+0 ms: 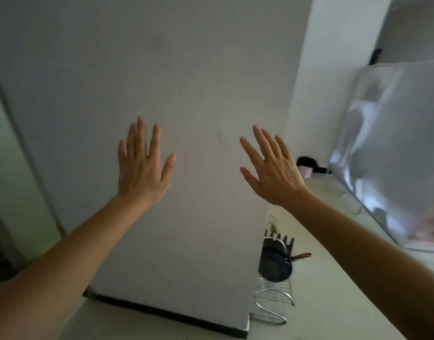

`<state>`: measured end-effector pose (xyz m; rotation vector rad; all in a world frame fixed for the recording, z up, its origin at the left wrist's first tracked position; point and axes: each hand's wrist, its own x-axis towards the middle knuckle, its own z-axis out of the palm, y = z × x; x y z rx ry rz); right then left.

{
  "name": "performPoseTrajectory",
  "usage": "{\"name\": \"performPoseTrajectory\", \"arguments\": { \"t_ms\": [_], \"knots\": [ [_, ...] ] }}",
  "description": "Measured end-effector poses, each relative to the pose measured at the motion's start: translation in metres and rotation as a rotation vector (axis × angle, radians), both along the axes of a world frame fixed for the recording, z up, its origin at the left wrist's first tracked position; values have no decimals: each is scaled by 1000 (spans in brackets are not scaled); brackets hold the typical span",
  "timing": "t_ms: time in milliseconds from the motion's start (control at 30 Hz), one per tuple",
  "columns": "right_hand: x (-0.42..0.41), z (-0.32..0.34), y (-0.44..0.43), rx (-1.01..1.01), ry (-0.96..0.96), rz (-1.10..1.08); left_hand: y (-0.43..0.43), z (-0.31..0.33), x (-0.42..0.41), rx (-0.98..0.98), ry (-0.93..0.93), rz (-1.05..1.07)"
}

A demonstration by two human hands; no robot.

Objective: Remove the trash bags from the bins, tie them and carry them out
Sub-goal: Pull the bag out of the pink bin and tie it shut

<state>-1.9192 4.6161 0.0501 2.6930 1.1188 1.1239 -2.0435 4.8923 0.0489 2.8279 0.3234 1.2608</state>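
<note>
Bags: none in view; position relative to either grip cannot be told. Grips: two, left grip (141,168) and right grip (272,173), raised before one wall (198,69), fingers straight and spread, holding nothing. Table (321,278): one, carrying one rack (272,298) with one pan (274,266).

White wall (186,69); black pan (274,266); silver wire rack (272,300).

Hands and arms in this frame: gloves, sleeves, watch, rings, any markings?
No gloves on the left hand or the right hand. The left forearm and right forearm are bare to the picture's edge, with no sleeve or cuff in view. No watch, bracelet, ring or marking shows, though the picture is soft.
</note>
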Motion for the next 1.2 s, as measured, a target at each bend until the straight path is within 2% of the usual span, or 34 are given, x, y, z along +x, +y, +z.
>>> {"name": "performPoseTrajectory", "arguments": {
  "t_ms": [133, 267, 400, 533, 667, 833, 933, 1033, 1200],
  "knots": [
    [23, 13, -181, 154, 14, -278, -161, 19, 90, 83, -68, -287],
    [46, 8, -344, 230, -38, -463, -324, 20, 169, 98, -70, -493],
    [86, -7, -474, 246, -36, -584, -470, 8, 248, 22, -6, -582],
    [141, -19, -552, 263, 1, -648, -573, -5, 313, -25, 75, -622],
    [217, -26, -587, 236, 19, -625, -611, -17, 378, 27, 109, -649],
    [332, -54, -588, 217, 75, -604, -612, -41, 489, 42, 109, -643],
    [407, -66, -581, 108, 82, -590, -602, -48, 567, -2, 110, -609],
    [483, -54, -576, 123, 105, -606, -594, -39, 645, -75, 109, -601],
    [600, -24, -587, 143, 76, -619, -596, -19, 776, -53, 100, -616]
  ]
}}
